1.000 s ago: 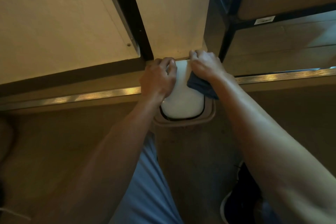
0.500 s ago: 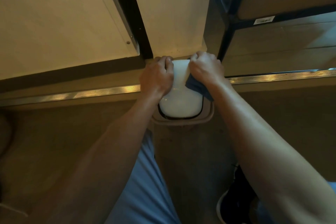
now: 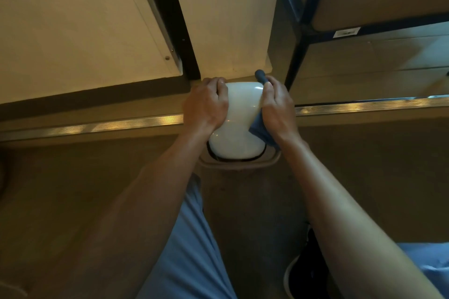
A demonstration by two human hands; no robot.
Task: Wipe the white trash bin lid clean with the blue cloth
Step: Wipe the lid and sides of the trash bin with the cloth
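The white trash bin lid (image 3: 237, 126) is glossy and domed, seated in a tan bin rim (image 3: 239, 165) in the middle of the view. My left hand (image 3: 206, 107) grips the lid's left far edge. My right hand (image 3: 277, 107) presses the blue cloth (image 3: 258, 130) against the lid's right side. One end of the cloth sticks out above my fingers at the lid's far right corner, and the rest hangs below my palm. The lid's sides under both hands are hidden.
A tan wall panel (image 3: 226, 14) with a black vertical strip (image 3: 170, 19) stands right behind the bin. A metal floor strip (image 3: 97, 126) runs left to right. A blue-framed shelf (image 3: 298, 39) is at the right. My dark shoe (image 3: 306, 272) is below the bin.
My right hand has slid with the cloth from the lid's far edge to its right side, and a cloth end now pokes out above the fingers. My left hand stays put.
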